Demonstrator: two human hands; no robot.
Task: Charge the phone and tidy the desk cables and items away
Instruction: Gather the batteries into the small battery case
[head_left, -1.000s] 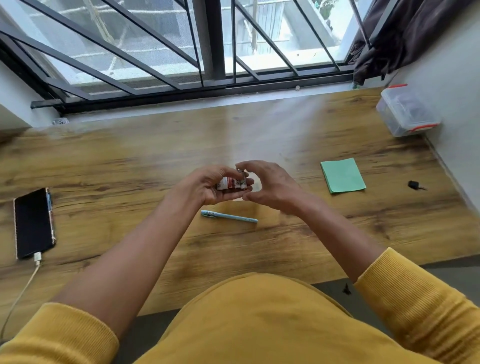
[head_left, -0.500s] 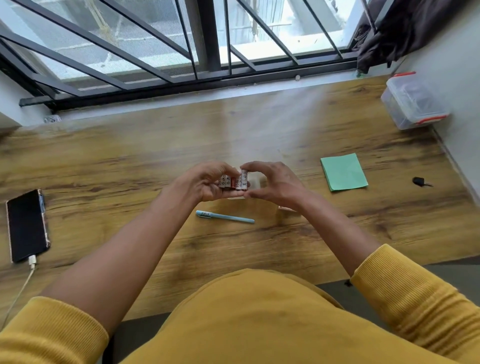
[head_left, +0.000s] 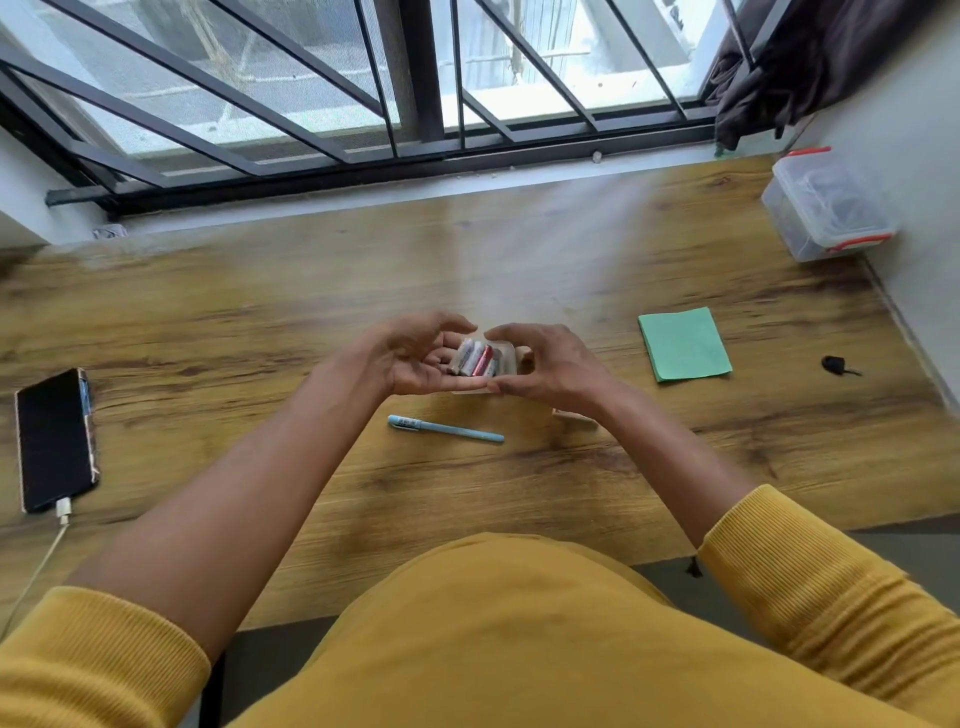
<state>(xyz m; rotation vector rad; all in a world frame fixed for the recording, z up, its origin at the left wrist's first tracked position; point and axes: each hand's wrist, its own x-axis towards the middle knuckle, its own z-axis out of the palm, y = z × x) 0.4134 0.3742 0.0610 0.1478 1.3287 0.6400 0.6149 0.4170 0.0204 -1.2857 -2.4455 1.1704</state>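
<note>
Several small red and white batteries (head_left: 475, 359) lie in the cupped palm of my left hand (head_left: 415, 358) above the middle of the wooden desk (head_left: 260, 322). My right hand (head_left: 550, 364) is right beside them, its fingers pinching a small clear case (head_left: 508, 358) next to the batteries. A black phone (head_left: 54, 439) lies at the desk's left edge with a white charging cable (head_left: 49, 551) plugged into its near end. A light blue pen (head_left: 447, 429) lies on the desk just in front of my hands.
A green notepad (head_left: 683, 344) lies to the right, a small black plug-like item (head_left: 836, 365) beyond it. A clear lidded box with orange clips (head_left: 826, 208) stands at the back right by the wall. A barred window runs along the far edge.
My left hand has turned palm up and opened, so the batteries now lie spread in it. My right hand has shifted slightly right, holding the clear case.
</note>
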